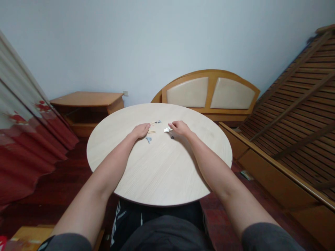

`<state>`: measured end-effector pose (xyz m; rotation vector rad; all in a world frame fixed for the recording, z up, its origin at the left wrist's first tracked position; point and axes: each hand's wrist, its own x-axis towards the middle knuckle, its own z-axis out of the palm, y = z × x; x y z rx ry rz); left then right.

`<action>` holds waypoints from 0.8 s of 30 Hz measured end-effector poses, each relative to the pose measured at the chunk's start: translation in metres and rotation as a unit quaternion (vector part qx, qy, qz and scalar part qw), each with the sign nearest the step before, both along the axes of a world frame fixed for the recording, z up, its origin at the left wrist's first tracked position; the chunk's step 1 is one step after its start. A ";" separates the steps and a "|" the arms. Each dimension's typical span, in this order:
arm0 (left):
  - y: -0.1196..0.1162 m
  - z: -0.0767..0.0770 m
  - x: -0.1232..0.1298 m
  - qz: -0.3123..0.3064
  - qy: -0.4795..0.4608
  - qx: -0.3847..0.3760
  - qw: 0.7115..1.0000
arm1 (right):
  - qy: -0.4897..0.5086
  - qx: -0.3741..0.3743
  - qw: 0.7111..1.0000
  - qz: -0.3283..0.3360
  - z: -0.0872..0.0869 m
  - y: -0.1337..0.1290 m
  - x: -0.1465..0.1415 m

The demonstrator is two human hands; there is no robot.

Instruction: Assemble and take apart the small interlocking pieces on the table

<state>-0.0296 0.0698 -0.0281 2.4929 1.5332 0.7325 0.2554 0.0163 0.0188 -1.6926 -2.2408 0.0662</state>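
Note:
On the pale round table (pixel 157 167), my left hand (pixel 141 130) rests with its fingers drawn together beside thin wooden sticks (pixel 151 132); whether it grips anything is too small to tell. My right hand (pixel 180 127) pinches a small white piece (pixel 167 130) with thumb and fingers. Just below that hand lies a small dark piece (pixel 172 137). A grey-blue piece (pixel 149 139) sits below the left hand. Farther back, between the hands, are small grey and dark pieces (pixel 158 122).
Behind the table stand a wooden cabinet (pixel 86 98) at the left and a padded headboard (pixel 188 92). A slatted wooden frame (pixel 295 101) leans at the right. Red and white curtains (pixel 34 139) hang at the left.

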 end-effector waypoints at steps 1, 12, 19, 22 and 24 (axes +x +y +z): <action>0.000 0.001 -0.005 0.013 0.000 0.003 1.000 | 0.003 -0.001 1.000 -0.001 0.000 -0.001 0.000; -0.010 0.007 -0.050 0.201 -0.065 0.015 0.977 | 0.005 0.008 1.000 0.009 0.000 -0.005 -0.005; -0.039 0.028 -0.007 -0.024 -0.154 0.074 0.985 | 0.083 0.057 0.990 0.096 -0.004 -0.010 -0.020; -0.050 0.031 0.015 -0.127 -0.141 0.108 0.976 | 0.101 0.083 0.981 0.146 -0.009 -0.014 -0.032; -0.054 0.030 0.022 -0.166 -0.132 0.123 0.969 | 0.106 0.094 0.976 0.163 -0.013 -0.015 -0.039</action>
